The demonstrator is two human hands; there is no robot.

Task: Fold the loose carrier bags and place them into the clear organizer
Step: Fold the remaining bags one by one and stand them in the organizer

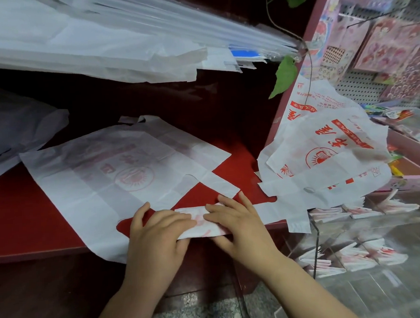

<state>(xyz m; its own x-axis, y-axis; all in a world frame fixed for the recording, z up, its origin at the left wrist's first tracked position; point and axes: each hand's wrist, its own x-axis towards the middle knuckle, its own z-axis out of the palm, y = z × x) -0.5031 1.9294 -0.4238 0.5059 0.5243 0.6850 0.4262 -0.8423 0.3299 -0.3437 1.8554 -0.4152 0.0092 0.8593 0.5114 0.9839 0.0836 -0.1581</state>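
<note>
Red counter [24, 217] bears loose white carrier bags [95, 169].
</note>
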